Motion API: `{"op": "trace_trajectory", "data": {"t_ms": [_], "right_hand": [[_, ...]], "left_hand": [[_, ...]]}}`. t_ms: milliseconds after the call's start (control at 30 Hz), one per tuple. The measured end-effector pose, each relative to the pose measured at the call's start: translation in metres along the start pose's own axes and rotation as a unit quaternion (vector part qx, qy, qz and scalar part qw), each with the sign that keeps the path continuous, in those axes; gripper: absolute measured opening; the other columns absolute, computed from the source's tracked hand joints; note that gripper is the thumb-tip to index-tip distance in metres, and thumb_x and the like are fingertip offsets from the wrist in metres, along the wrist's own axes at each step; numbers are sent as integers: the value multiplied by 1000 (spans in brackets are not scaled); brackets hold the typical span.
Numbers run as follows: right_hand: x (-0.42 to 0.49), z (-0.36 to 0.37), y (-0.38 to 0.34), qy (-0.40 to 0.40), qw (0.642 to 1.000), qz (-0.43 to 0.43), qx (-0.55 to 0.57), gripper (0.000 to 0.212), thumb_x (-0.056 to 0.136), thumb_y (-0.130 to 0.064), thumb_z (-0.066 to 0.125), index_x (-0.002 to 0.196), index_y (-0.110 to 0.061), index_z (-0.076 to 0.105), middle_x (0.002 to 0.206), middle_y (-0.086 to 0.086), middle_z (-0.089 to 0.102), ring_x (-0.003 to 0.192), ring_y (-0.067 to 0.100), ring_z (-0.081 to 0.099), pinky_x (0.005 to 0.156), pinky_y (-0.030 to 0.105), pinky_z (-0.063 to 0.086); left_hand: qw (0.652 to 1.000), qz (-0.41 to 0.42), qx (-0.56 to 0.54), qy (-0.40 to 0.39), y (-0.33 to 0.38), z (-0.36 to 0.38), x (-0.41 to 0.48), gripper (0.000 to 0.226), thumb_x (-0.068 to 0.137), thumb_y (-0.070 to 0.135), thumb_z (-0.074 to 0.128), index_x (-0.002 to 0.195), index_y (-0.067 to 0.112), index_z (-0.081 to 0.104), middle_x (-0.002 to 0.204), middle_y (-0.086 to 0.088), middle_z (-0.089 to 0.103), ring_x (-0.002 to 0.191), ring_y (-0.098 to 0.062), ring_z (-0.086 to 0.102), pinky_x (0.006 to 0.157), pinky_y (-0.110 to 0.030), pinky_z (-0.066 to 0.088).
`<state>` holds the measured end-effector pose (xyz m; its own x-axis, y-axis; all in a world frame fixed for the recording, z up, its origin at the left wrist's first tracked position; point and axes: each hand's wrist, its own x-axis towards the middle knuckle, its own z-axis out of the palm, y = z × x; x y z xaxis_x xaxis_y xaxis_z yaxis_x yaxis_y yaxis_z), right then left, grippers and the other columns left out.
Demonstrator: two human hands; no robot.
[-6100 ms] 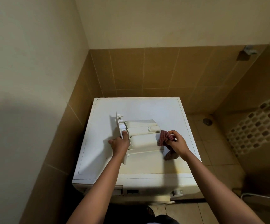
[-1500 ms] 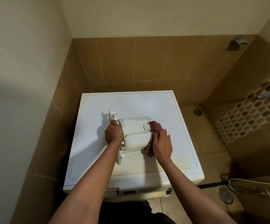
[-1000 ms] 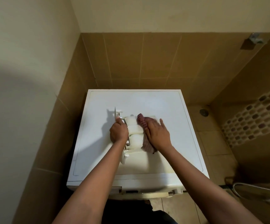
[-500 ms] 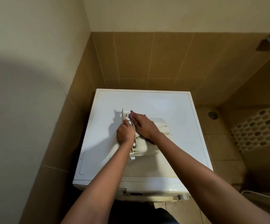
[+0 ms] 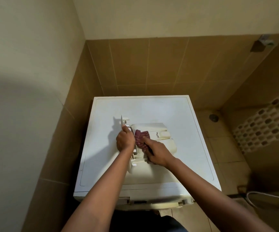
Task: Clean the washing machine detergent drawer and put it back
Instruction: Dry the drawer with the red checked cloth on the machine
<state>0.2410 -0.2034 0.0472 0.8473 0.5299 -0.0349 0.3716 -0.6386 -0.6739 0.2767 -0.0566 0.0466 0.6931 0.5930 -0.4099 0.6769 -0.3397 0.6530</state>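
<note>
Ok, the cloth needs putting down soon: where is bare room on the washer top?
Bare on the washer top: the back strip between drawer and wall, and the left side beyond the left hand. Crowded: the middle, where right hand, cloth and drawer meet.

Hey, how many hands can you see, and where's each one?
2. The left hand grips the detergent drawer at its front panel; the right hand holds a red cloth against the drawer.

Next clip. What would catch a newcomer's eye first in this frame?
A cream detergent drawer lies on top of the white washing machine, which stands in a tiled corner. The left hand grips the drawer's front end, while the right hand holds a dark red cloth down inside it.
</note>
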Motion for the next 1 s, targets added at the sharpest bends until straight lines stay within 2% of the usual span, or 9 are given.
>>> {"op": "trace_trajectory", "data": {"t_ms": [133, 267, 400, 500, 600, 667, 700, 833, 1000], "right_hand": [[-31, 3, 8, -25, 998, -57, -6, 27, 81, -1, 56, 108, -3, 56, 101, 9, 61, 89, 27, 56, 70, 38, 47], [-41, -11, 10, -73, 993, 5, 93, 39, 84, -1, 57, 119, -18, 59, 110, -1, 66, 95, 13, 61, 80, 27, 50], [-20, -26, -9, 72, 972, 80, 207, 31, 88, -6, 57, 111, -26, 60, 98, -16, 65, 87, -5, 58, 74, 10, 43], [19, -33, -32, 164, 957, 118, 206, 30, 89, -9, 55, 119, -15, 57, 108, -2, 63, 94, 10, 57, 79, 19, 41], [57, -29, -56, 54, 982, 80, 162, 33, 89, 2, 47, 120, 2, 56, 123, 17, 54, 113, 27, 50, 92, 21, 39], [64, -15, -64, -35, 991, 56, 113, 35, 88, 3, 49, 123, 4, 54, 128, 18, 50, 118, 28, 47, 97, 23, 38], [62, -8, -64, -39, 995, 46, 79, 39, 86, 1, 52, 125, 1, 52, 130, 16, 49, 119, 28, 46, 99, 29, 38], [47, 4, -51, 20, 999, 23, 43, 53, 72, 6, 62, 122, -4, 49, 112, 14, 57, 102, 33, 50, 86, 38, 42], [34, 3, -46, 13, 1000, 7, 19, 49, 73, 7, 49, 120, -6, 47, 105, 9, 57, 90, 29, 39, 77, 39, 40]], "left_hand": [[1000, -1, -9, 3, -1, 0, -1, 69, 103, 44, 14, 122, -4, 60, 127, -25, 59, 117, -39, 55, 94, -43, 43], [999, -4, -28, -20, 1, -6, -3, 68, 103, 42, 14, 124, -6, 59, 128, -25, 58, 119, -38, 54, 97, -42, 42], [993, -23, -63, -93, -4, -17, 0, 62, 104, 39, 17, 126, -5, 55, 131, -24, 56, 120, -38, 52, 100, -40, 39], [982, -16, -128, -141, -21, -23, -1, 58, 100, 41, 24, 120, 0, 60, 121, -24, 62, 112, -38, 59, 99, -43, 45], [976, 13, -150, -157, -31, -27, -6, 59, 102, 46, 22, 131, 10, 57, 126, -15, 62, 118, -32, 57, 104, -41, 43], [974, 28, -151, -169, -32, -30, -9, 59, 103, 48, 18, 141, 13, 48, 138, -13, 54, 128, -28, 49, 110, -40, 37], [972, 31, -151, -174, -32, -30, -9, 59, 103, 48, 17, 143, 14, 45, 141, -12, 51, 130, -27, 47, 110, -38, 36], [975, 40, -148, -162, -34, -26, -11, 62, 103, 50, 16, 143, 11, 44, 144, -14, 48, 133, -28, 44, 101, -30, 33], [978, 31, -149, -143, -33, -20, -12, 66, 102, 54, 15, 139, 10, 48, 140, -15, 51, 129, -30, 47, 101, -34, 35]]}}
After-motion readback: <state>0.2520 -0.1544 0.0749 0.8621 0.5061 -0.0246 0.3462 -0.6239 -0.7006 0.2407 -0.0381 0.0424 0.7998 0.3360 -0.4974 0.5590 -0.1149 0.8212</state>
